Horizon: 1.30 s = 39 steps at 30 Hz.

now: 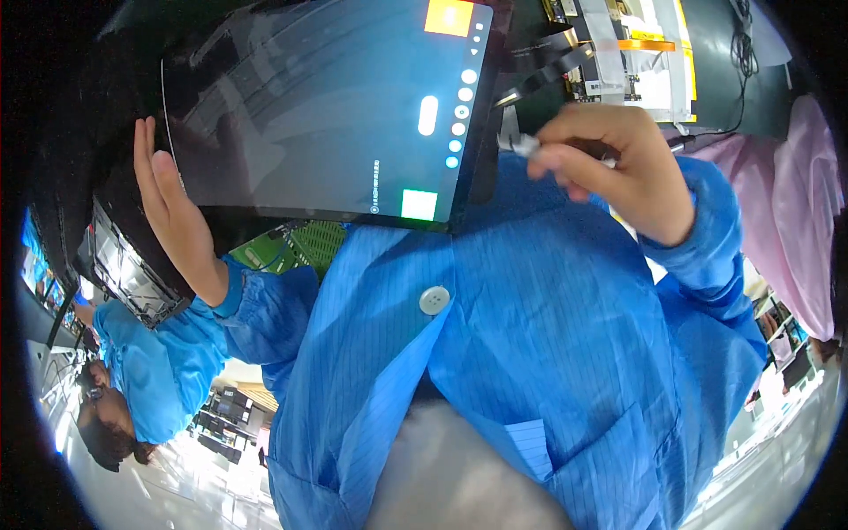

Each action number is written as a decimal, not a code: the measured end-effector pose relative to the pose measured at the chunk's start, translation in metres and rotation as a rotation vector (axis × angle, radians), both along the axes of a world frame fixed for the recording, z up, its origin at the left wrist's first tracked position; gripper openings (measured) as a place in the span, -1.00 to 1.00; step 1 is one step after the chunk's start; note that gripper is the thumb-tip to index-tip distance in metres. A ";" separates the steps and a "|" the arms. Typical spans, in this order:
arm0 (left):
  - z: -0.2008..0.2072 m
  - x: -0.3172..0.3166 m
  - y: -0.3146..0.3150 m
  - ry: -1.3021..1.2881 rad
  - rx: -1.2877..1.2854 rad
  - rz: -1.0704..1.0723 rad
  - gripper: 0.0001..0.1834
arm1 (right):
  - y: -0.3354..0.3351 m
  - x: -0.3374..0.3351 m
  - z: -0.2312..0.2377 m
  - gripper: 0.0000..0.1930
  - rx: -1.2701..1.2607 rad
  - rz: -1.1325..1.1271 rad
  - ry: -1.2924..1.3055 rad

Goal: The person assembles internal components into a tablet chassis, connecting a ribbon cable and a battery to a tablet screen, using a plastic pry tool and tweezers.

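A large dark display panel (300, 115), lit with a row of round icons and coloured squares, lies tilted in front of me. My left hand (177, 221) is at its left edge, fingers stretched out, the thumb against the rim. Just right of the panel, my right hand (614, 163) is closed in a pinch. A small white plug-like piece (519, 145) sticks out of its fingertips toward the panel's edge; motion blurs it, so its exact kind is unclear. Dark flat ribbon cables (548, 75) run beyond that hand from the panel's right side.
Circuit boards with white tape and an orange ribbon (647, 45) lie at the far right. Beside them a thin black cable (745, 49) is bunched up. A green basket (305, 246) sits below the panel. Pink cloth (782, 203) hangs at right; a co-worker in blue (155, 362) is at left.
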<state>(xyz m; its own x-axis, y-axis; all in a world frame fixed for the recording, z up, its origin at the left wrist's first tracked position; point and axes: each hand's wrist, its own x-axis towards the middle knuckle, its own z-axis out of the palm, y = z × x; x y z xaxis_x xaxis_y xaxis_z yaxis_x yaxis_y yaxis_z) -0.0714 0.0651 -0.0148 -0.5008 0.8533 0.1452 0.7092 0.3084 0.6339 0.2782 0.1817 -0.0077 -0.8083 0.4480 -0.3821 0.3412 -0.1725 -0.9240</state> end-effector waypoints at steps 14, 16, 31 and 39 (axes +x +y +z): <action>0.001 0.007 0.008 -0.170 0.009 -0.006 -0.45 | -0.007 -0.010 -0.006 -0.81 1.038 0.068 -0.021; 0.002 0.007 0.007 -0.225 0.003 -0.003 -0.45 | -0.003 -0.012 -0.006 -0.81 1.033 0.101 -0.020; 0.008 0.003 0.004 -0.162 -0.033 -0.017 -0.39 | -0.011 -0.015 -0.001 -0.82 0.992 0.090 -0.093; 0.038 0.099 -0.019 0.261 -0.065 -0.328 0.02 | 0.036 -0.015 0.069 -0.92 1.280 -0.055 -0.124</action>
<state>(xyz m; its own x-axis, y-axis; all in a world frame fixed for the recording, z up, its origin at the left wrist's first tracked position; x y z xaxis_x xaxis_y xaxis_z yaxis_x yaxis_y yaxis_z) 0.0277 0.0462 0.0236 -0.1543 0.9730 0.1717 0.9108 0.0727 0.4064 0.2627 0.2176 0.0613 -0.7672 0.5809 0.2719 0.4567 0.7924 -0.4043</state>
